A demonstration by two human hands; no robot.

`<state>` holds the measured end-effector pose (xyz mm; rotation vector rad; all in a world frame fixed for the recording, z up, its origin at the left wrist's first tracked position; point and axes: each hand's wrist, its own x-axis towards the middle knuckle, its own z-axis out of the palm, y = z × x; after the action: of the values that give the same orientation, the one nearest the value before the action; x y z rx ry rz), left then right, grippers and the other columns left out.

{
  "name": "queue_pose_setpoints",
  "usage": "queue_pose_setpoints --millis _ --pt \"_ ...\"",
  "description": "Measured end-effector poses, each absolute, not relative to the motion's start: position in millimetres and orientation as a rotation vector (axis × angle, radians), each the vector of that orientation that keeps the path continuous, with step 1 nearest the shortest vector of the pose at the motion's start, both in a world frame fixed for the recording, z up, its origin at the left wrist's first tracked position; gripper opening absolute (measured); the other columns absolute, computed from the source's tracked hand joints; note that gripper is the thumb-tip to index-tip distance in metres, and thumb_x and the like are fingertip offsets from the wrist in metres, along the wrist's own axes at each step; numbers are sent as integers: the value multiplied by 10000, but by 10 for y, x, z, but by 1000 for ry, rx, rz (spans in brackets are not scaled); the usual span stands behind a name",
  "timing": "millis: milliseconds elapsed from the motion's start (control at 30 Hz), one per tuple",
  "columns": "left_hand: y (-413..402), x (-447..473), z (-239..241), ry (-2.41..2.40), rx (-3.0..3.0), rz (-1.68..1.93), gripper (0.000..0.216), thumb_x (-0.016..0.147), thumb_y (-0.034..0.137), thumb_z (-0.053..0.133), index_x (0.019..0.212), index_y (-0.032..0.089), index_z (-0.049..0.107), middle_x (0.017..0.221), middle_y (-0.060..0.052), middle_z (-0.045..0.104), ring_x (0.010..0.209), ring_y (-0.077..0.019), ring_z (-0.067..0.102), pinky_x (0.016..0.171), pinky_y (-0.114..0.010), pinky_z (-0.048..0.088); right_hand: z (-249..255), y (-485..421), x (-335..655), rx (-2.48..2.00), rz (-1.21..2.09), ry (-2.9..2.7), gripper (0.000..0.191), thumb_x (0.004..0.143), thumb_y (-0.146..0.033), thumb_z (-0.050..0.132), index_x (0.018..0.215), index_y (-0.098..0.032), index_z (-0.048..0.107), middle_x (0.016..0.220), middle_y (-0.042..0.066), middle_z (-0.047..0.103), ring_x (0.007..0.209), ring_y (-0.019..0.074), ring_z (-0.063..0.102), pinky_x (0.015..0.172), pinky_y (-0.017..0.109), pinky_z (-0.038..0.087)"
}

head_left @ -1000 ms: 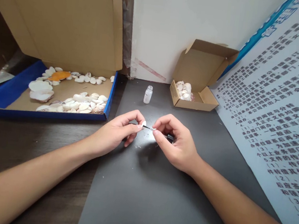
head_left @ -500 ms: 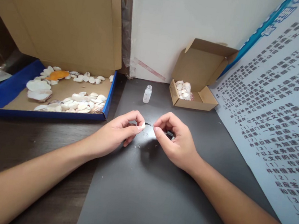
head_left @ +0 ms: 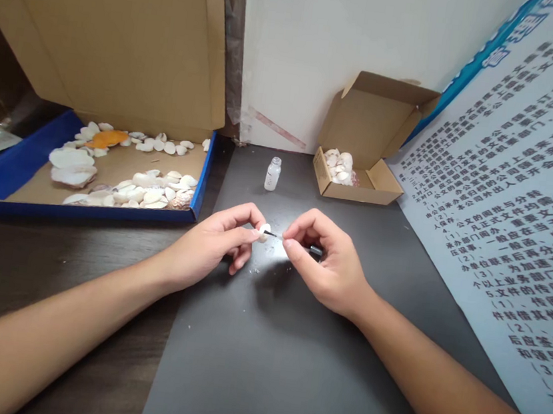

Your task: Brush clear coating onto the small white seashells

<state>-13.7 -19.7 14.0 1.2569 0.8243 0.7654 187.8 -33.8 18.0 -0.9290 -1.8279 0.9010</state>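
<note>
My left hand (head_left: 216, 243) pinches a small white shell (head_left: 264, 230) between thumb and fingertips. Across from it, my right hand (head_left: 323, 260) grips a thin black brush (head_left: 271, 234), whose black cap-like handle (head_left: 316, 251) shows behind the fingers. The brush's tip meets the shell, or very nearly so; contact is too small to make out. Behind both hands, a small bottle (head_left: 272, 175) with whitish contents stands upright with its mouth uncovered.
To the left, an open blue-edged box (head_left: 201, 188) holds white shells and an orange one (head_left: 107, 139). A small open cardboard box (head_left: 363, 193) with shells stands at back right. Tiny white crumbs dot the dark mat (head_left: 237, 363). A printed board (head_left: 522, 217) slants along the right.
The shell has turned in my left fingers and shows more of its face. The brush has shifted slightly left, bringing its tip to the shell. The bottle and boxes stay put.
</note>
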Motion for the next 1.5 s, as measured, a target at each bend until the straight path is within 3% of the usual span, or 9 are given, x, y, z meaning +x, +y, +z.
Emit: queue_pose_setpoints --millis 267,733,1100,1333,1500 --pt "-192 -131 146 804 1226 757 116 886 284 576 849 185 528 663 52 494 520 -72 464 488 -198 396 235 -339 1908 -1037 807 -1787 97 855 -119 577 827 -201 532 675 -55 507 608 94 480 593 236 391" --pt "-188 -149 115 779 1252 710 99 897 262 540 842 182 520 693 39 505 544 -77 470 503 -205 388 258 -329 1885 -992 1150 -1671 48 879 -171 566 864 -194 526 673 -70 485 540 75 405 570 265 334" --pt "-189 -161 113 783 1309 720 97 891 267 554 845 185 534 683 50 469 553 -72 449 505 -196 382 280 -332 1885 -993 1312 -1717 79 821 -124 534 784 -194 527 602 -80 456 539 82 399 554 263 316" --pt "-195 -150 147 797 1336 698 87 869 251 544 820 182 524 708 42 479 557 -77 442 508 -206 376 272 -323 1874 -971 1207 -1696 44 854 -164 551 827 -196 536 633 -76 479 535 79 402 562 260 329" --pt "-198 -151 160 801 1337 683 98 869 254 540 804 184 515 683 45 461 561 -83 431 515 -209 367 267 -320 1872 -1078 1081 -1739 108 815 -94 531 774 -194 525 653 -61 476 588 87 429 589 253 344"
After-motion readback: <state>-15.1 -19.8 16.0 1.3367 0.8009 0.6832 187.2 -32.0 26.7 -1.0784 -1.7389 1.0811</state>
